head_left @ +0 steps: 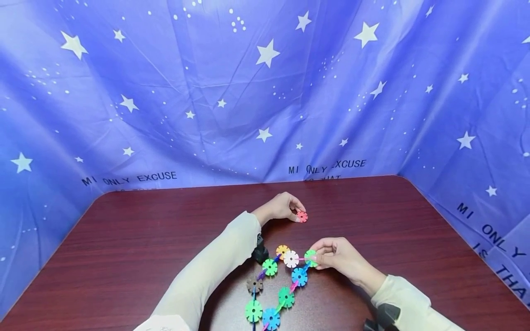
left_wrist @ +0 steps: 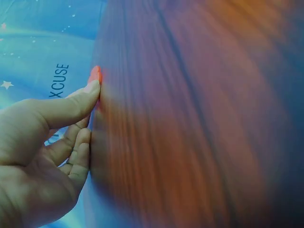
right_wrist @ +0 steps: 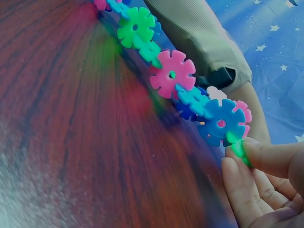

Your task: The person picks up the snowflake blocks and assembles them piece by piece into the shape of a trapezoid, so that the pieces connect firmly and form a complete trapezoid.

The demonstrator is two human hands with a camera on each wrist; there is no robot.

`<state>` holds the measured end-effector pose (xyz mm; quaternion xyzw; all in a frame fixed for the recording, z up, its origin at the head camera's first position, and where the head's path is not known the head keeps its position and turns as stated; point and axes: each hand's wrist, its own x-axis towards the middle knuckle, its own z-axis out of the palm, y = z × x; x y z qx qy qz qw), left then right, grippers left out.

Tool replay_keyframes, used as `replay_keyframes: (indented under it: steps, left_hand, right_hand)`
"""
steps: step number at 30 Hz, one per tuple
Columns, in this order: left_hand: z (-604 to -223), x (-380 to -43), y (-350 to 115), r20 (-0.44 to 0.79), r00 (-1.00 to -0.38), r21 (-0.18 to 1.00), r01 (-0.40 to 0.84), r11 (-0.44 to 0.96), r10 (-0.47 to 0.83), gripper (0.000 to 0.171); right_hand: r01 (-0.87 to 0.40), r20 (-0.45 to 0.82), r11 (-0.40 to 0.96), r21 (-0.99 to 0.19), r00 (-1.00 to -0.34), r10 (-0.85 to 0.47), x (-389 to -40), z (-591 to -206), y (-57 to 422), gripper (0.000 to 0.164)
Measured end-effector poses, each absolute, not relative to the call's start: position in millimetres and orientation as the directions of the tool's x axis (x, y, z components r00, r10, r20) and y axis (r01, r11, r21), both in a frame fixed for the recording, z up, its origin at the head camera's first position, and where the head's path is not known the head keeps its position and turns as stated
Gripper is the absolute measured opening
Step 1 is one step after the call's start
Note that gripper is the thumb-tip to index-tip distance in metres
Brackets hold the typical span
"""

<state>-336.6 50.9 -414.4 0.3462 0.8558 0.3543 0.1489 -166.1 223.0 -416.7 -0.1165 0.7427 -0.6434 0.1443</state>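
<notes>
My left hand (head_left: 281, 206) pinches a coral-red notched plastic disc (head_left: 302, 216) by its edge, far out over the table. In the left wrist view, the thumb lies along the red disc (left_wrist: 96, 74), and the other fingers bend behind it. My right hand (head_left: 342, 261) grips a light green disc (head_left: 309, 258) between thumb and fingers. That green piece belongs to a looped chain of interlocked discs, with a white disc (head_left: 291, 259) and a blue disc (head_left: 300, 276) near it. From the right wrist, the fingertips hold the green piece (right_wrist: 240, 151) right beside a blue disc (right_wrist: 221, 123).
The chain runs toward me through a brown disc (head_left: 254, 285) and a green disc (head_left: 254, 311), leaving the head view at the bottom. Under it lies a dark red wooden table (head_left: 165, 230). A blue star-printed curtain (head_left: 223, 128) hangs along the far edge and sides.
</notes>
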Motion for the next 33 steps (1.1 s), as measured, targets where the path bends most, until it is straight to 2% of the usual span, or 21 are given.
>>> replay_keyframes:
  steps: [9,14,21,26,33]
  left_hand:
    - [-420.7,-322.3,8.8,-0.046,-0.752,0.764,0.398,0.508,0.658,0.014]
    - [-422.2,-308.1,-21.4,-0.064,-0.768,0.85,0.293,0.438,0.638,0.008]
    - [-417.7,-273.6,-59.0,-0.027,-0.8,0.934,0.193,0.3,0.599,0.013]
    - [-410.7,-246.8,-73.3,0.036,-0.83,0.95,0.202,0.239,0.556,0.013]
    - [-404.4,-221.4,-76.8,0.088,-0.851,0.918,0.271,0.289,0.518,0.007]
  right_hand:
    - [0.027,-0.075,0.144,-0.989,-0.939,-0.334,-169.8,-420.5,221.4,0.033]
    - [0.02,-0.067,0.142,-0.99,-0.939,-0.337,-171.6,-423.0,218.6,0.033]
    - [0.015,-0.06,0.13,-0.991,-0.935,-0.35,-173.3,-422.0,210.6,0.033]
    - [0.008,-0.045,0.107,-0.994,-0.937,-0.347,-177.0,-418.0,202.9,0.032]
    - [0.038,-0.068,0.097,-0.995,-0.94,-0.333,-181.1,-415.4,196.7,0.031]
